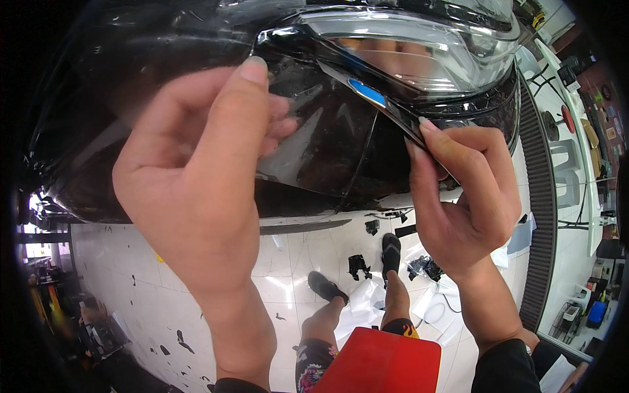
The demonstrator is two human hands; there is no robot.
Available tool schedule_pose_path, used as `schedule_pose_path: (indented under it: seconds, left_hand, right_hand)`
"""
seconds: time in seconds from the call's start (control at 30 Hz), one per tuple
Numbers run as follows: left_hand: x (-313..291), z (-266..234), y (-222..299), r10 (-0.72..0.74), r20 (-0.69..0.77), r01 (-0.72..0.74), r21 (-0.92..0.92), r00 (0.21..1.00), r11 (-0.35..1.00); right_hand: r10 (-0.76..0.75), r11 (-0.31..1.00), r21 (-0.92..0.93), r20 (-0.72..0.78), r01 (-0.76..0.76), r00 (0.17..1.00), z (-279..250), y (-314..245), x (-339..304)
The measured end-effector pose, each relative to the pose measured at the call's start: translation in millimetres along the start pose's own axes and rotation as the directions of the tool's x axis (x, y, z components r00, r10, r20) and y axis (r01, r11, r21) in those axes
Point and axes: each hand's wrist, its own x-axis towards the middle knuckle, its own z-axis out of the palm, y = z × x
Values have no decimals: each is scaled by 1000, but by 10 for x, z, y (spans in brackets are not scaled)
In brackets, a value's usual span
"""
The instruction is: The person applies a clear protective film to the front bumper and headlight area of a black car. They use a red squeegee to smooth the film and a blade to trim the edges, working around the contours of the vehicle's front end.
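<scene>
A clear headlight is set in the glossy black front of a car. Below its edge runs a narrow, shiny black strip bearing a bright blue patch. My right hand pinches the strip's lower right end between thumb and forefinger. My left hand is closed by the headlight's left corner, thumb tip up, fingers curled behind; a thin dark edge meets the thumb, but what it grips is hard to make out. A clear, wrinkled sheet shows on the bumper beside the left fingers.
Black scraps and white sheets lie on the tiled floor around my feet. A red box-shaped object is at my waist. On the right stand a long white table and grey stools.
</scene>
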Motion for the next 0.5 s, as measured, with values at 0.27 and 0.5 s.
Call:
schedule_pose_path:
  seconds: [0.27, 0.5]
  left_hand:
    - [4, 2, -10, 13, 19, -13, 1, 1000, 1000]
    - [-2, 0, 1, -6, 9, 6, 0, 1000, 1000]
  right_hand:
    - [2, 1000, -31, -5, -2, 1000, -28, 25, -27]
    - [10, 998, -54, 3, -9, 1000, -73, 45, -68]
